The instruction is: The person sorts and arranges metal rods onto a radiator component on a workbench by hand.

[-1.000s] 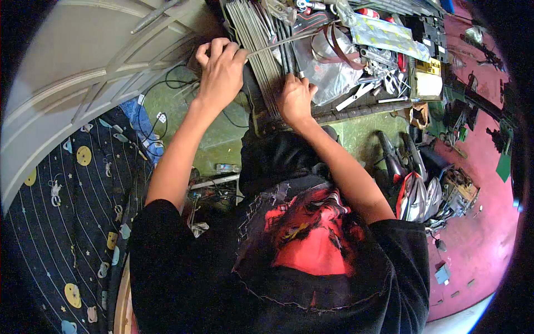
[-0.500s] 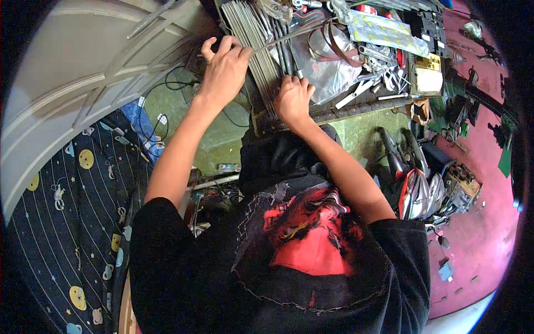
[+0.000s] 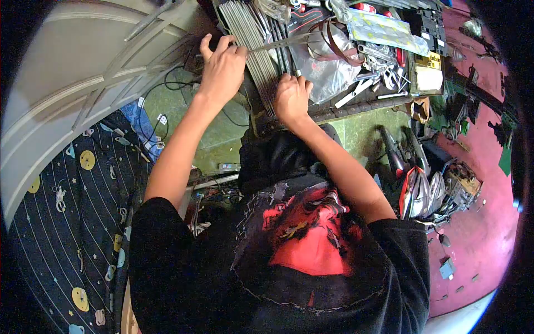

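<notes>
My left hand (image 3: 223,68) is over the left part of the tray, its fingers curled around a thin grey metal rod (image 3: 278,44). The rod slants up to the right across the other rods. Under it lies a row of straight grey rods (image 3: 253,55). My right hand (image 3: 293,100) is at the tray's near side, fingers closed at the lower ends of several dark rods (image 3: 282,50); its fingertips are partly hidden. A clear plastic bag (image 3: 334,78) lies just right of that hand.
The tray (image 3: 356,111) also holds a brown strap loop (image 3: 336,44), a patterned silver packet (image 3: 386,30) and several wrenches (image 3: 384,72). A pale panelled door (image 3: 72,72) stands at left. Cables (image 3: 167,83) run over the green floor.
The thin rod in my left hand has tilted flatter, its far end now lower. My left hand has shifted slightly left; my right hand stays nearly in place.
</notes>
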Tool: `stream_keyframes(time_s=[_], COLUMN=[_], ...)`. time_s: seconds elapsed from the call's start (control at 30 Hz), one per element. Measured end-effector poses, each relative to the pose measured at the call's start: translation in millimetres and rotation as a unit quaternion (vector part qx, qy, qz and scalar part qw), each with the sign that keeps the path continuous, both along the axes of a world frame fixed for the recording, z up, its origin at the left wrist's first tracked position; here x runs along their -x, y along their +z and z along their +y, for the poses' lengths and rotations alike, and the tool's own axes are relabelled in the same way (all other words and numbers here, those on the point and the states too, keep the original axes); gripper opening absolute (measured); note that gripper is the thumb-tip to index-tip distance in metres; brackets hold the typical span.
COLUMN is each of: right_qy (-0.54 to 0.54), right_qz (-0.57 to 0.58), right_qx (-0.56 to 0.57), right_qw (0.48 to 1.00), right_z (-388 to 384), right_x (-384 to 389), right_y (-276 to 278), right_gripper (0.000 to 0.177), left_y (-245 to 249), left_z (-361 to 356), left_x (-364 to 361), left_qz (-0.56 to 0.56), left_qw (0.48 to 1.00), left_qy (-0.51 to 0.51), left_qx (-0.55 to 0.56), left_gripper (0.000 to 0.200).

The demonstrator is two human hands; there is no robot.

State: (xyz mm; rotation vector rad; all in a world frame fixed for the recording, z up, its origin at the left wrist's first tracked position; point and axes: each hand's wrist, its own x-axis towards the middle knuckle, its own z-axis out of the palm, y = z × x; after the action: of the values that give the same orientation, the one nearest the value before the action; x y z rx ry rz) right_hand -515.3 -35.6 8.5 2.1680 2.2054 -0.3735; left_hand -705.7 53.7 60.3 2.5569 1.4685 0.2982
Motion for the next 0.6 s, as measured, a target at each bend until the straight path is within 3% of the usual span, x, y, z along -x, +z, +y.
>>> stream_keyframes(time_s=[0.23, 0.4, 0.6], right_qy=[-0.032, 0.007, 0.028], right_qz=[0.026, -0.014, -0.031], right_qx=[0.039, -0.029, -0.013], right_qw=[0.998, 0.999, 0.999], right_z=[0.8, 0.5, 0.6], right_x=[1.3, 1.5, 1.6], right_y=[3.8, 6.1, 8.4], right_gripper=[0.022, 0.015, 0.015], left_y=[6.2, 8.7, 16.3], left_z=[16.3, 24.0, 27.0], left_x=[16.7, 26.6, 28.4], left_qz=[-0.007, -0.018, -0.041], left_qw=[1.000, 0.999, 0.998], left_qy=[-0.007, -0.023, -0.024], left_qx=[-0.009, -0.035, -0.045], left_gripper=[0.015, 0.014, 0.011])
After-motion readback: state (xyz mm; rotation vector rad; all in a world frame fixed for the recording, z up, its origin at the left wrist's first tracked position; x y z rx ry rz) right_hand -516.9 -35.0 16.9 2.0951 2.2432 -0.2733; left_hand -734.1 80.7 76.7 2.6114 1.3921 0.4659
